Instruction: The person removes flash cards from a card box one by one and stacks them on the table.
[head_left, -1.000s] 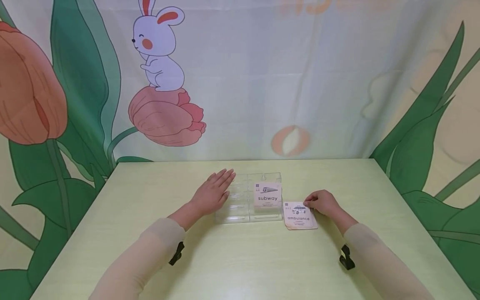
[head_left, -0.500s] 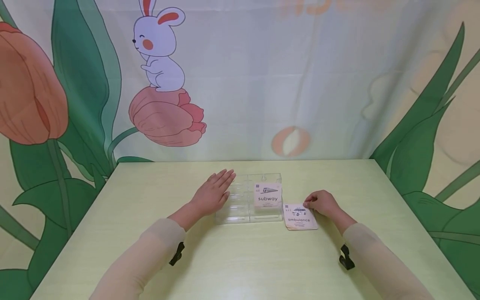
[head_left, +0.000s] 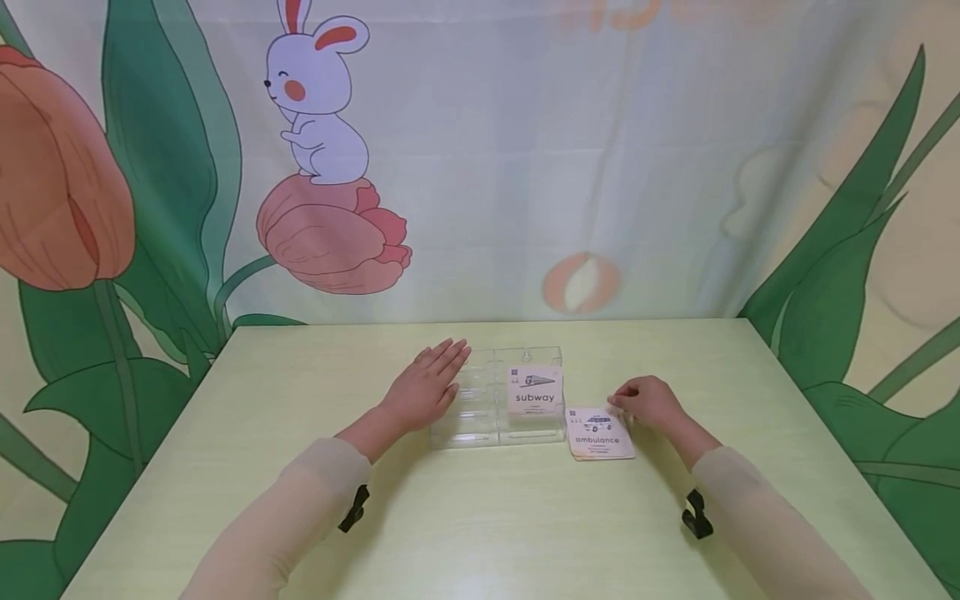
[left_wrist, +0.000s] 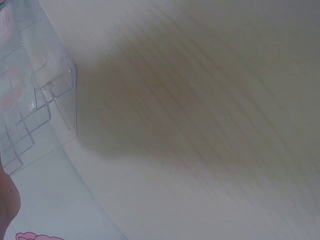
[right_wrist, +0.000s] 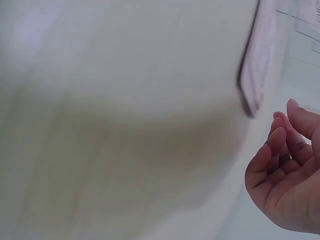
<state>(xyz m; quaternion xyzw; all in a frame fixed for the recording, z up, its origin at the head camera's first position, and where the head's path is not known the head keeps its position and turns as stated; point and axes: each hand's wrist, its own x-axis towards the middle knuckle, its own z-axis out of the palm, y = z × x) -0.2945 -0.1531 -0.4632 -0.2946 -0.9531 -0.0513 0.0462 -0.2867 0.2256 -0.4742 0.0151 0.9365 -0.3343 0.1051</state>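
Note:
A clear plastic rack (head_left: pixel 465 439) with two columns of slots lies on the table. My left hand (head_left: pixel 422 390) rests over its left side, fingers straight. In the right column sits a white card printed "subway" (head_left: pixel 536 392). Just right of the rack is a small stack of cards, topped by an "ambulance" card (head_left: pixel 600 437). My right hand (head_left: pixel 648 400) is at the stack's upper right corner, fingertips close to the edge. In the right wrist view its fingers (right_wrist: pixel 275 142) are curled, with nothing visible between them, and the stack's edge (right_wrist: pixel 257 70) stands apart.
The pale wood-grain table (head_left: pixel 480 533) runs back to a printed cloth backdrop (head_left: pixel 480 167) with tulips and a rabbit. A black strap piece hangs at each sleeve, such as the right strap (head_left: pixel 697 514).
My right hand has lifted slightly up from the corner of the ambulance card, which it touched before. The left hand, the rack and the subway card stay in place.

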